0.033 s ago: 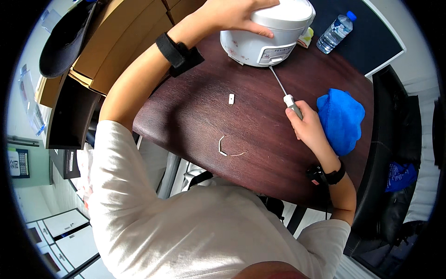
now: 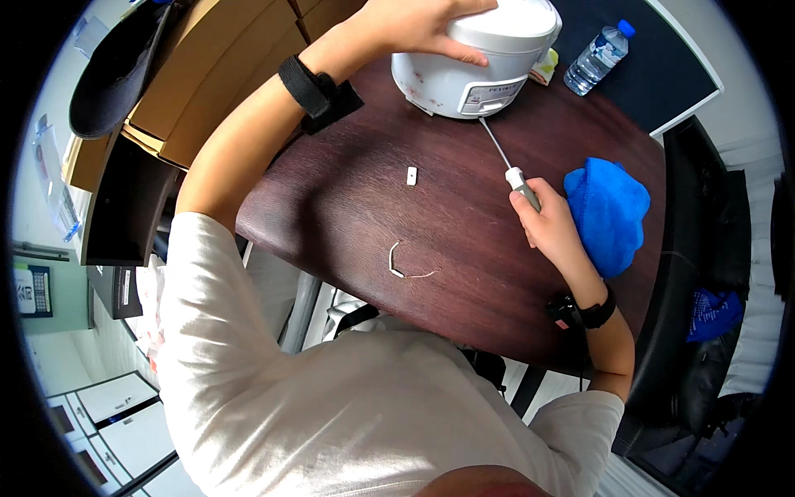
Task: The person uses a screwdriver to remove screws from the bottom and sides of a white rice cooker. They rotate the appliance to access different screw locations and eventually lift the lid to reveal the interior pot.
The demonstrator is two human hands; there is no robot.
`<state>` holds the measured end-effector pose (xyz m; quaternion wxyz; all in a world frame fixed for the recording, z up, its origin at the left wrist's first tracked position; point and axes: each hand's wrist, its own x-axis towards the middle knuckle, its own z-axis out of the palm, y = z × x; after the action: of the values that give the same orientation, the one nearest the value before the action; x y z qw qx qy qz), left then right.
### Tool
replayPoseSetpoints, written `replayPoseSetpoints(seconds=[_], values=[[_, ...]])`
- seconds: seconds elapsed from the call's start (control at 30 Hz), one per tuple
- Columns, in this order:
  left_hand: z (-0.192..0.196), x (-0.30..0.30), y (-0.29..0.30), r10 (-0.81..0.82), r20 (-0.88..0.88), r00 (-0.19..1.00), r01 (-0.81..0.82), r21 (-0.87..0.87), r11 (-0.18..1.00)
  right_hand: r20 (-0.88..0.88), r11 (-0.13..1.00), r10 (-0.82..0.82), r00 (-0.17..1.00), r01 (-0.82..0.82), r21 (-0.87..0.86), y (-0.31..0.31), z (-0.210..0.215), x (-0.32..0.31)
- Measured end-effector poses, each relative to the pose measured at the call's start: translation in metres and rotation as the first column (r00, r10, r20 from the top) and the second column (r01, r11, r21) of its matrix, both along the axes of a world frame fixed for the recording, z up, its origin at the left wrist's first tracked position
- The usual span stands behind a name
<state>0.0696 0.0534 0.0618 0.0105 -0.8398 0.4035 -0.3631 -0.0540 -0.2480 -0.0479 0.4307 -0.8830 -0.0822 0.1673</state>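
The left hand [image 2: 414, 25] lies spread over the lid of the white rice cooker [image 2: 472, 58], fingers flat and curled a little over its rounded top, pressing it down rather than pinching anything. The cooker stands at the far edge of the dark wooden table [image 2: 348, 199]. The right hand [image 2: 551, 228] is closed in a fist-like grip round the grey handle of a screwdriver [image 2: 507, 161], whose thin shaft runs up and away from the hand so that its tip meets the lower front of the cooker, just under the small panel on its side. Nothing has shifted between the two pictures, which are taken at the same instant: both hands, the tool and the cooker sit in the same places, so the work reads as held steady at the point where the tip is seated on the body. Whether the tip sits in a screw head cannot be made out. Just right of the right hand, touching or nearly touching it, lies a crumpled blue cloth [image 2: 609, 211]. On the bare table nearer the person lie a small white part [image 2: 411, 176] and a thin curved strip [image 2: 396, 261], well apart from each other. A water bottle [image 2: 598, 56] lies beyond the cooker on a dark mat.
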Motion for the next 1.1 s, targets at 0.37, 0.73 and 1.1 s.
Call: replayPoseSetpoints(seconds=[0.37,0.73,1.1], values=[[0.019,-0.016,-0.023,0.201,-0.137,0.97,-0.201,0.013,0.979,0.16,0.998,0.044,0.986,-0.037,-0.046,-0.008,0.05,-0.004],[0.068,-0.045,-0.022,0.512,-0.417,0.751,-0.617,-0.17,0.768,0.365,0.993,0.098,0.926,-0.065,-0.103,-0.021,0.104,-0.044],[0.079,-0.057,0.018,0.452,-0.295,0.842,-0.493,-0.08,0.866,0.34,0.992,0.125,0.932,-0.109,-0.064,-0.015,0.127,-0.026]])
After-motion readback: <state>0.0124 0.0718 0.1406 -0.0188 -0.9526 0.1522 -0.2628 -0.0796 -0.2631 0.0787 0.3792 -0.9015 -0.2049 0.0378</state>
